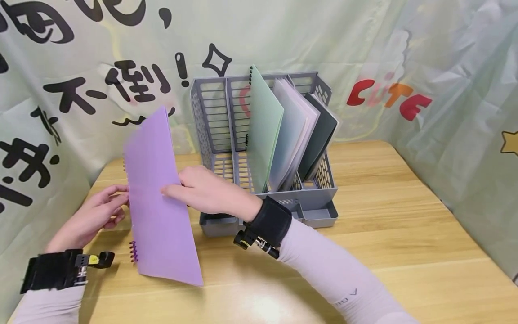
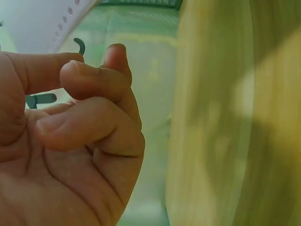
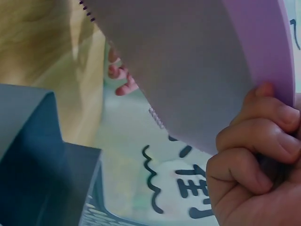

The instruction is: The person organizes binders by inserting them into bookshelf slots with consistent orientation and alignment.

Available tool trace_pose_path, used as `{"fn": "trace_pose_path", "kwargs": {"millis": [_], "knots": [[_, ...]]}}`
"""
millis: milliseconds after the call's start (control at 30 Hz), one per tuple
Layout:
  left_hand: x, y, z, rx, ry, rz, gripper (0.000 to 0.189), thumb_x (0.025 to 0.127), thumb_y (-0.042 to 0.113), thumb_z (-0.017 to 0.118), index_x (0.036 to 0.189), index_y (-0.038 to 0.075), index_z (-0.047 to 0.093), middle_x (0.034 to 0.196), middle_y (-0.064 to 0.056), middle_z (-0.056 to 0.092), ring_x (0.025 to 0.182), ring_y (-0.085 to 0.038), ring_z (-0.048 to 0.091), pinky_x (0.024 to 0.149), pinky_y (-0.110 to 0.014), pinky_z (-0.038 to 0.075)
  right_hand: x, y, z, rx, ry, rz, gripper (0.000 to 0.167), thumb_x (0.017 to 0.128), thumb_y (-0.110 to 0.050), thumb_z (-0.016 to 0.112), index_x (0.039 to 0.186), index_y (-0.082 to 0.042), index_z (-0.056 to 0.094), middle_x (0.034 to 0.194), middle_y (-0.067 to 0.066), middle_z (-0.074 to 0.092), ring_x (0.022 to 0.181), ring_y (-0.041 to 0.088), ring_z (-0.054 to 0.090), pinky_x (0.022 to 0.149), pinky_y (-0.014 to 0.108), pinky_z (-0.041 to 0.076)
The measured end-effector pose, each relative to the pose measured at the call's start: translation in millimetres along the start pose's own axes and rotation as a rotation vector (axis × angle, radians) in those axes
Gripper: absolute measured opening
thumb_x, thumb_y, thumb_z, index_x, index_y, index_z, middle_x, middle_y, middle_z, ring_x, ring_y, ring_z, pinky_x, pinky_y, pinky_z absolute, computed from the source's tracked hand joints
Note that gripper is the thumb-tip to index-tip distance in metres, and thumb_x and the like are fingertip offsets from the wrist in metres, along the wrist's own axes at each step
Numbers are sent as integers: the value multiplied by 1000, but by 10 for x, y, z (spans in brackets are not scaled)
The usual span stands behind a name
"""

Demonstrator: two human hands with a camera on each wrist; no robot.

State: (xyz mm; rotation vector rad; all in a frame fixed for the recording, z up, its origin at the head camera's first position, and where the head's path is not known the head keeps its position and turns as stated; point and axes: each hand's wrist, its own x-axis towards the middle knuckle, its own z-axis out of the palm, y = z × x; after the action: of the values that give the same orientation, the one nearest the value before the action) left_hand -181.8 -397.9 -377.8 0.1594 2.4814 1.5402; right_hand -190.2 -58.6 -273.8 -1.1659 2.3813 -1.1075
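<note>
A purple spiral-bound notebook (image 1: 159, 234) stands tilted upright over the left part of the table, its coil spine facing left. My right hand (image 1: 208, 189) pinches its right edge, thumb on the near cover and the other fingers curled behind it, as the right wrist view shows (image 3: 254, 150). At the spine side, the fingertips of my left hand (image 1: 97, 211) come right up to the coil edge. Its fingers are loosely bent, and in the left wrist view nothing shows inside the hand (image 2: 89, 141).
A grey desk file organizer (image 1: 212, 117) stands at the back. In its slots lean a green spiral notebook (image 1: 263, 135), several pale folders (image 1: 289, 130) and a dark folder (image 1: 317, 135). Small trays (image 1: 319, 216) line its front. A printed cloth (image 1: 283, 36) hangs behind the wooden table (image 1: 388, 252).
</note>
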Motion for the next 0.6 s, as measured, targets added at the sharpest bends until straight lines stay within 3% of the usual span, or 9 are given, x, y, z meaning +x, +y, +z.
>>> {"fn": "trace_pose_path", "kwargs": {"millis": [100,300,600], "knots": [[45,55,30,16,1,-2,11,117,29,45,126,28,52,93,12,66,64,-12,53,48,-34,36,-94,-28,-51,-43,27,-48,56,111,-29,53,61,-19,31,60,-11,22,52,3,20,53,19,21],[154,140,99,51,-10,-27,14,117,31,44,129,27,48,89,9,63,66,-15,55,52,-32,38,-234,-55,-107,-72,40,-75,57,112,-30,53,60,-19,30,59,-12,24,51,2,22,53,18,21],[316,214,215,31,-22,-30,11,117,28,45,127,31,48,81,4,60,63,-13,52,50,-31,37,-430,-64,-186,-136,87,-55,58,112,-33,53,60,-19,30,60,-10,25,53,4,20,55,20,22]]}}
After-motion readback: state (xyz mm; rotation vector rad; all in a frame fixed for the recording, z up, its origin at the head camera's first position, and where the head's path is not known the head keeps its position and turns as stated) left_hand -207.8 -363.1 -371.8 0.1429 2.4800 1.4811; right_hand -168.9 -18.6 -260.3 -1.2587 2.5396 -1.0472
